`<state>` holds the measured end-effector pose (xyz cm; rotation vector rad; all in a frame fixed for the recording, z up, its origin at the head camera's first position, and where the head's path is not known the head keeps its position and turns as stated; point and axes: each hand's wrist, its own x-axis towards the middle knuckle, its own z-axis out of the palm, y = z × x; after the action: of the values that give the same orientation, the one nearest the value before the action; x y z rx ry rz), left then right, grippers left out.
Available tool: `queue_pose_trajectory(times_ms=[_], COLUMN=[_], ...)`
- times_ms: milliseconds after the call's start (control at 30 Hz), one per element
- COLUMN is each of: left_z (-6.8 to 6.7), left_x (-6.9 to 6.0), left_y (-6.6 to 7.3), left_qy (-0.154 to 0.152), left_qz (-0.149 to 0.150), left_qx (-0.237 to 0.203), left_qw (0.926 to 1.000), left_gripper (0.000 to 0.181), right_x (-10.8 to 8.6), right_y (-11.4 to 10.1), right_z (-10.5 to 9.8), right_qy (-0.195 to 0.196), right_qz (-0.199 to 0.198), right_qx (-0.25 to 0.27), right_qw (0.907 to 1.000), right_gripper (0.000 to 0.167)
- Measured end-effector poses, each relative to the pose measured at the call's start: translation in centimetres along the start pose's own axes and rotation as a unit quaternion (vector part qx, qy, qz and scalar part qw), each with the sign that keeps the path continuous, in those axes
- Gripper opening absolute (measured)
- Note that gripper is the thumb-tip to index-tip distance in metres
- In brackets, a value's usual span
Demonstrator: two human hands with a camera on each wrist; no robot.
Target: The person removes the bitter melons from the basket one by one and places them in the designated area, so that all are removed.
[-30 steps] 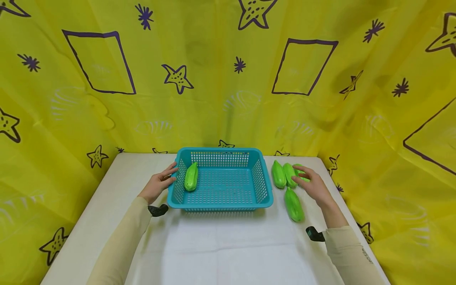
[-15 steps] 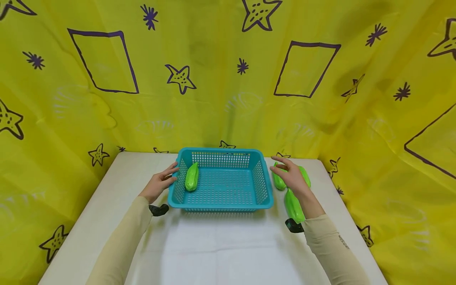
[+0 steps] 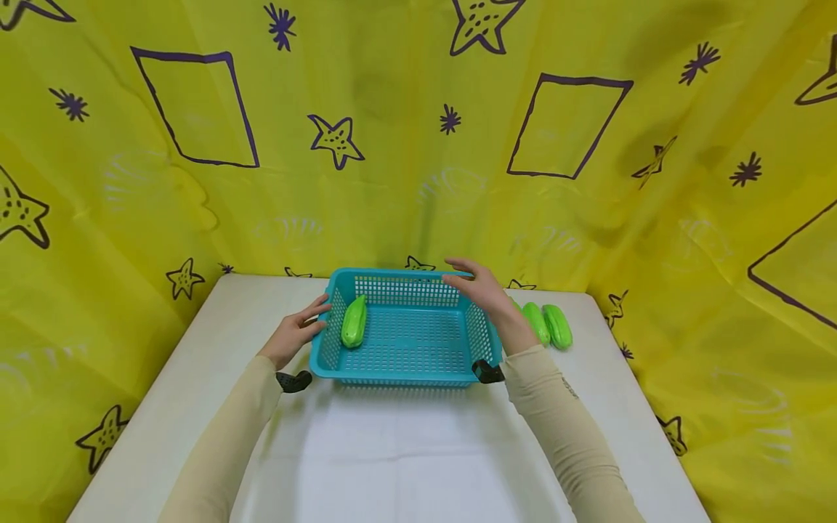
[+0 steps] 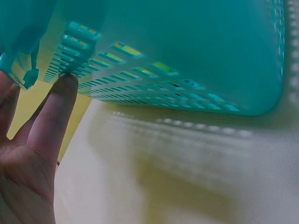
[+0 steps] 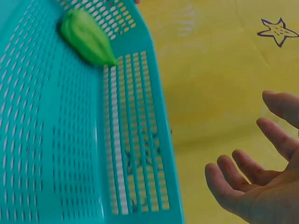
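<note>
A turquoise basket (image 3: 405,376) stands at the back of the table, with one bright green, ridged, pointed fruit (image 3: 354,322) lying inside at its left end. My left hand (image 3: 293,338) rests its extended fingers on the basket's left side; the left wrist view shows a fingertip (image 4: 65,86) against the mesh wall. Over the basket's back right corner hovers my right hand (image 3: 482,287), holding nothing, with its fingers loosely bent in the right wrist view. Right of the basket lie more green fruits (image 3: 557,327), partly covered by the right forearm.
A white cloth (image 3: 392,450) covers the table. Yellow curtains (image 3: 405,203) with drawn stars hang close behind the basket and along both sides. A dark camera mount (image 3: 487,371) sits on the right wrist, another mount (image 3: 294,381) on the left.
My right hand has moved left from above the green fruits on the table to the basket's back right corner. My left hand has stayed at the basket's left side.
</note>
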<state>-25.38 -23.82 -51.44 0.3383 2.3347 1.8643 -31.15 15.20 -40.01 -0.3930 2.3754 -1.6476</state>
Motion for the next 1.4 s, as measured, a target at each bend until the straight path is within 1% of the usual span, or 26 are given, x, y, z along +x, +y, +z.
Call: queue_pose_trajectory(times_ms=[200, 333, 433, 500, 667, 833, 1033, 1233, 1400], left_z=[-0.1, 0.0, 0.3, 0.5, 0.9, 0.9, 1.0, 0.7, 0.6], left_x=[-0.1, 0.0, 0.1, -0.2, -0.8, -0.9, -1.0, -1.0, -1.2], left_y=[0.0, 0.0, 0.1, 1.1, 3.4, 3.2, 3.0, 3.1, 3.2], left_qy=[0.004, 0.003, 0.003, 0.001, -0.003, 0.002, -0.004, -0.002, -0.007], left_qz=[-0.003, -0.003, -0.004, -0.008, -0.024, -0.019, -0.019, -0.012, -0.018], left_qx=[-0.001, -0.002, -0.007, -0.015, -0.034, -0.034, -0.025, -0.024, -0.021], left_qw=[1.0000, 1.0000, 1.0000, 0.9999, 0.9991, 0.9992, 0.9995, 0.9996, 0.9996], left_gripper=[0.052, 0.051, 0.051, 0.050, 0.049, 0.048, 0.049, 0.048, 0.048], right_x=[3.5, 5.2, 6.0, 6.4, 7.3, 8.2, 8.2, 8.2, 8.1], right_y=[-1.0, -0.8, -0.3, 0.0, 0.6, 1.4, 2.5, 2.9, 3.1], right_z=[3.3, 5.6, 7.1, 8.2, 10.3, 12.3, 14.4, 16.0, 16.5], right_qy=[-0.038, -0.051, -0.051, -0.049, -0.049, -0.052, -0.063, -0.107, -0.138], right_qz=[0.027, 0.035, 0.041, 0.043, 0.055, 0.061, 0.082, 0.100, 0.115], right_qx=[0.037, 0.055, 0.061, 0.067, 0.062, 0.033, -0.005, -0.003, -0.027], right_qw=[0.9982, 0.9966, 0.9960, 0.9956, 0.9954, 0.9962, 0.9946, 0.9892, 0.9834], right_gripper=[0.052, 0.050, 0.050, 0.050, 0.052, 0.051, 0.049, 0.054, 0.058])
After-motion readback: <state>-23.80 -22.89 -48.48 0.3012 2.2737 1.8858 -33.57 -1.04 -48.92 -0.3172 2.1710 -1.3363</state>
